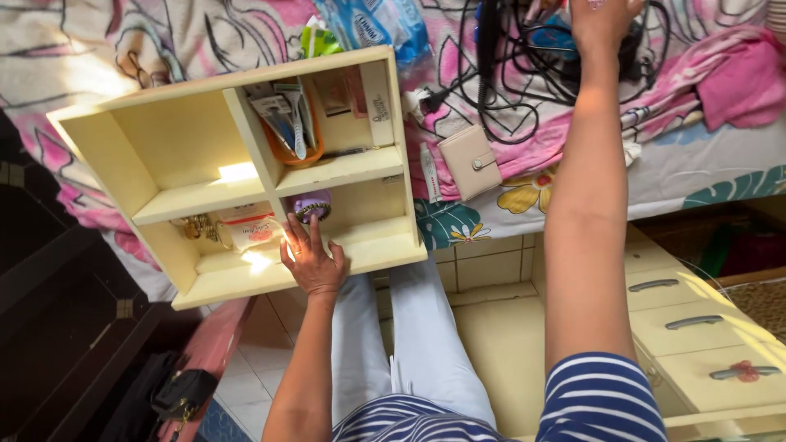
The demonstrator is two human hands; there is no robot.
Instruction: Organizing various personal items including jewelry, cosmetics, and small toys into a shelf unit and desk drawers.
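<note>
The cream shelf box [237,176] is leaned on the bed [720,176], steadied by the left hand [313,260], laid flat and open on its lower ledge just below a purple hairbrush [311,205]. The right hand [602,20] is stretched into the black cables [516,57]; its grip cannot be told. Toothbrushes [286,123] are kept in an upper compartment. Room is left at the bed's edge by the wallet [471,161].

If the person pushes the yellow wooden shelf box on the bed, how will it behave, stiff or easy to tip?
The shelf box looks like rigid board, so it should stay stiff. It leans on the soft bed with its front edge past it, so it may tip. The left hand rests on that edge.
</note>
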